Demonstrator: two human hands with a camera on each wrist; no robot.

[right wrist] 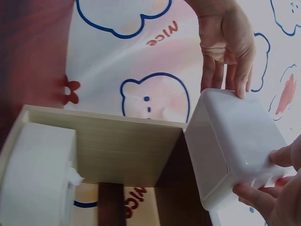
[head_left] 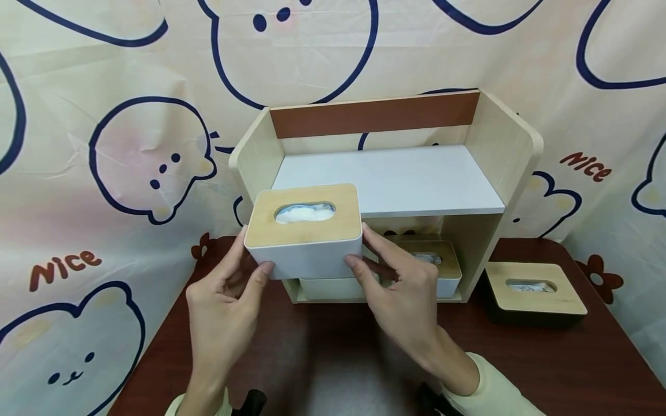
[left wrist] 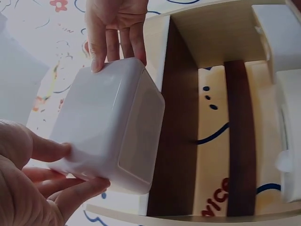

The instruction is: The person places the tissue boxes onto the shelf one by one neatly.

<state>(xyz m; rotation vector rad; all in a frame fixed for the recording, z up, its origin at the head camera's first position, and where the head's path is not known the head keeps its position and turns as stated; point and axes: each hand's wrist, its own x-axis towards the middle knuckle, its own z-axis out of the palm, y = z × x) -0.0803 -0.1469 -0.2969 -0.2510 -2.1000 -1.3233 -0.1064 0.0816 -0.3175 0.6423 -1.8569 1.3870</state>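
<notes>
A white tissue box [head_left: 307, 257] with a light wooden lid is held up in front of the small shelf unit [head_left: 515, 133], overlapping its white upper board [head_left: 411, 179] in the head view. White-and-blue tissue shows in the lid's oval slot. My left hand [head_left: 224, 312] grips the box's left end between thumb and fingers. At the other end my right hand [head_left: 403, 294] pinches it, thumb on the front face. Both wrist views show the box's smooth underside [left wrist: 94, 113], with the hands at opposite ends.
Behind my right hand, another wooden-lidded tissue box [head_left: 450, 263] sits in the lower compartment, beside a partly hidden white box [head_left: 330, 289]. A dark tissue box [head_left: 536, 294] with a wooden lid stands on the brown table [head_left: 546, 358] to the right. A cartoon-print cloth [head_left: 145, 156] hangs behind.
</notes>
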